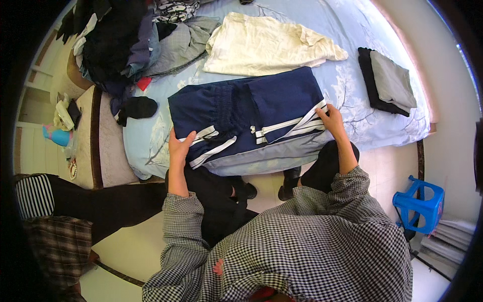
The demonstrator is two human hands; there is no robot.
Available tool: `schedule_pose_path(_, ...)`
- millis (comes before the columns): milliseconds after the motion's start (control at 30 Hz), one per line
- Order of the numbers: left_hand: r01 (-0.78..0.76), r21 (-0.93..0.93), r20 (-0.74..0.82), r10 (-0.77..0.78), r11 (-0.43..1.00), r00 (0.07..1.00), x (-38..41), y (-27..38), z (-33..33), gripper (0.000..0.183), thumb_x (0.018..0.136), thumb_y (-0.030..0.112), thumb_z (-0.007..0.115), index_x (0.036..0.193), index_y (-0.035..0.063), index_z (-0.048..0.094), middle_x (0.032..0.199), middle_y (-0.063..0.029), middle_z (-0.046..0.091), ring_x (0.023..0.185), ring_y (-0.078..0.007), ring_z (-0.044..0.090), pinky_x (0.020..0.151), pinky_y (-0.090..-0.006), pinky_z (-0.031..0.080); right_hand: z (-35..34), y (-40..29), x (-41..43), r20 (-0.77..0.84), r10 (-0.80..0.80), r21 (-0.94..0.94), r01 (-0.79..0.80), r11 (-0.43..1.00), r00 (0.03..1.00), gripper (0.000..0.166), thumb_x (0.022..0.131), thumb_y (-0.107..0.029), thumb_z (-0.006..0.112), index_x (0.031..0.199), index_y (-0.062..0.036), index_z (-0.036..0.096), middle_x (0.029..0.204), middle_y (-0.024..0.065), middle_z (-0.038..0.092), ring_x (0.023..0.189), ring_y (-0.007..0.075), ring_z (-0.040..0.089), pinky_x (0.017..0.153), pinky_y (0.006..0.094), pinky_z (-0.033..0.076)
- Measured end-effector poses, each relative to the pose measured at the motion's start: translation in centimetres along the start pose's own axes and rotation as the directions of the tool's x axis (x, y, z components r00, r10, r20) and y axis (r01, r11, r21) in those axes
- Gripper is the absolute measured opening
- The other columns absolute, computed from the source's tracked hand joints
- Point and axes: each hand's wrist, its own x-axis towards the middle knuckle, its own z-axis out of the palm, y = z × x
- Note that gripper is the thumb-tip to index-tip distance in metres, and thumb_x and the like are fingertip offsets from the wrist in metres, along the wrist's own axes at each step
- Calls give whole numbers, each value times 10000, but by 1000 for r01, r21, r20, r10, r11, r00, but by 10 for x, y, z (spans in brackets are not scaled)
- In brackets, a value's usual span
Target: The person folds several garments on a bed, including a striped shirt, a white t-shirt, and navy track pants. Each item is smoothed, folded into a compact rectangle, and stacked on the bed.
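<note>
Navy track pants [286, 90] with white side stripes lie partly folded on the bed's near edge, the gathered elastic waistband towards the left and a folded leg part on the right. My left hand [180, 145] rests at their left edge, thumb on top by the white stripe, fingers at the side and partly hidden. My right hand [331, 117] pinches the right edge at the striped corner between thumb and fingers. A grey layer shows beneath the navy cloth along the near edge. Just beyond the pants lies a cream-white garment [260, 45], spread out and wrinkled.
A heap of dark clothes [109, 49] fills the bed's far left, with a black item [140, 107] nearer. Folded black and grey garments [394, 79] lie at right. A blue plastic stool [420, 204] stands on the floor at right. Another person [109, 204] is at left.
</note>
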Motion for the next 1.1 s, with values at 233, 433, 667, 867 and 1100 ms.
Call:
schedule_pose_path(233,-55,1,28,55,998,998,-2,-5,-2,733,664,178,763,1261,-6,381,1143,-135,532,1006,-203,532,876,-311,413,7,-54,-1,-212,-221,-354,135,925,952,653,696,-407,702,1141,22,491,950,243,583,939,382,543,810,408,422)
schedule_pose_path(433,158,-270,65,-146,950,987,-8,-1,-13,753,650,104,754,1277,-10,353,1133,-125,540,989,-192,544,868,-298,424,-25,-78,8,432,239,723,-493,485,869,213,796,-155,643,871,31,571,787,101,618,673,191,611,589,319,505)
schedule_pose_path(667,272,-474,209,-193,837,959,-11,-1,-22,630,740,136,700,1268,-1,386,1142,-117,539,993,-196,546,854,-301,439,2,-258,-16,231,-227,411,116,904,946,488,756,-236,650,1104,69,497,900,139,607,777,201,602,645,293,492)
schedule_pose_path(867,383,-670,293,-247,636,923,-14,15,-21,800,782,711,347,1288,93,396,1205,-109,511,1093,-260,501,879,-436,426,204,-364,-68,287,-331,-34,354,934,899,548,751,-345,611,1128,32,486,941,266,574,827,381,599,726,420,488)
schedule_pose_path(1100,499,-666,362,-346,555,866,-22,25,-46,691,811,627,441,1231,79,453,1078,-90,582,964,-239,571,781,-382,478,201,-329,-105,172,-653,22,660,751,738,390,687,-317,676,989,-81,607,1013,155,527,919,316,503,740,401,434)
